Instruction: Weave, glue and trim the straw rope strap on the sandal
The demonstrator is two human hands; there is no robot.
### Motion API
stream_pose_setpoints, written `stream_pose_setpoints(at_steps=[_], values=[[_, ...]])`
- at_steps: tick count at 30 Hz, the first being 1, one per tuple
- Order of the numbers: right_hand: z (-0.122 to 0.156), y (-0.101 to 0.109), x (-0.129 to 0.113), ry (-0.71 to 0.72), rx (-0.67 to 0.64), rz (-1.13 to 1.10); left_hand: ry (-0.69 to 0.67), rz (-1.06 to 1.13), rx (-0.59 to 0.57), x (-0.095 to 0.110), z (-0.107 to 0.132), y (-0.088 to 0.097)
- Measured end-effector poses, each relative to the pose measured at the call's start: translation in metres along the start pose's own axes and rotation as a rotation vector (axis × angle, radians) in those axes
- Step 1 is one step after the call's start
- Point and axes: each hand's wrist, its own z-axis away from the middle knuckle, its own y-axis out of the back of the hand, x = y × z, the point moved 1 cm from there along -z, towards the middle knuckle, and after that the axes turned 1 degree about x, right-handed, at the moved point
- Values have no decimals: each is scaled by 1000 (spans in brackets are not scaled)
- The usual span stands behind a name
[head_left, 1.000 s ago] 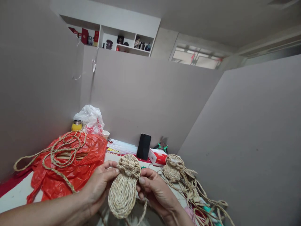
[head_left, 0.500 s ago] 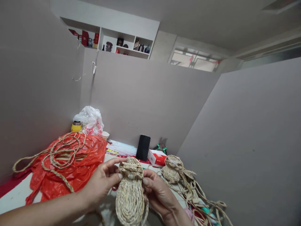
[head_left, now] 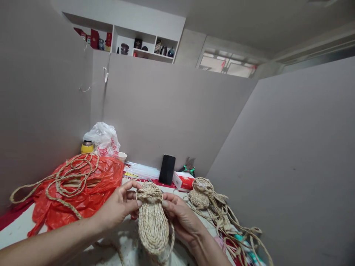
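Between my hands is a woven straw sandal [head_left: 153,225], its oval braided sole facing me and a braided band across the upper end. My left hand [head_left: 122,201] pinches the band's left edge with thumb and fingers. On the opposite edge, my right hand [head_left: 180,214] grips with the thumb in front and the fingers behind, partly hidden. A loose length of braid hangs from the sandal's lower right side. To the right lies a second braided straw piece [head_left: 200,197] of similar look, with loose cords trailing from it.
A red plastic bag [head_left: 108,175] with coiled straw braid [head_left: 73,173] lies at left. Behind it are a yellow jar [head_left: 87,147], a white plastic bag [head_left: 102,138] and a paper cup [head_left: 122,157]. A phone [head_left: 167,170], a red-white box [head_left: 183,181] and green-handled pliers [head_left: 188,169] stand along the grey partition.
The sandal and both hands have shifted slightly left in view, and the sandal's lower end sits higher. The whole view has moved a little. Both hands keep their hold.
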Motion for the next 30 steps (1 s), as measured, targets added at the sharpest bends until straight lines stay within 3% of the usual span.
stream_pose_setpoints(at_steps=[8,15,30], values=[[-3,-4,4,20,83,127,-60,-35,48,-6,-4,1],[-5,1,4,37,187,256,-151,-52,99,-22,-15,14],[-7,9,2,-31,56,115,32,44,11,-24,-21,22]])
